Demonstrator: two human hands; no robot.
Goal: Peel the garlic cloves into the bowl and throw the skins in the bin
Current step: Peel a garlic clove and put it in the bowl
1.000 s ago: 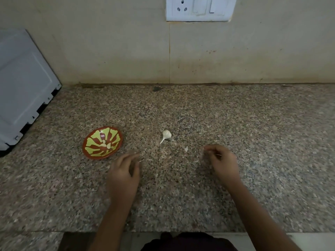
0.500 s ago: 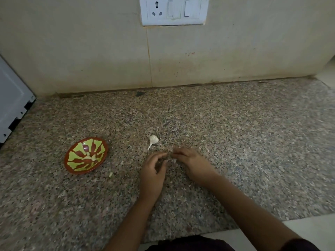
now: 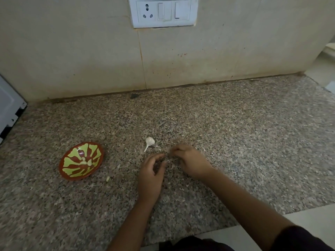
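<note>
A red bowl (image 3: 78, 177) with a yellow-green pattern sits on the counter at the left, with a few peeled garlic cloves (image 3: 85, 161) in it. A white garlic stem with papery skin (image 3: 149, 142) lies just beyond my hands. One loose clove piece (image 3: 108, 178) rests right of the bowl. My left hand (image 3: 150, 175) is cupped on the counter, its fingers curved and apart. My right hand (image 3: 190, 161) is close beside it, fingertips pinched down on thin pale garlic skins (image 3: 170, 162) between the two hands. No bin is in view.
The speckled granite counter (image 3: 244, 142) ends at a tiled wall with a white socket and switch plate (image 3: 164, 12). A white appliance (image 3: 8, 105) stands at the far left. The counter's front edge and pale floor (image 3: 308, 216) show at the lower right.
My hands were apart one second ago and have come together near the garlic stem. The view has shifted right, so the bowl and the stem appear further left.
</note>
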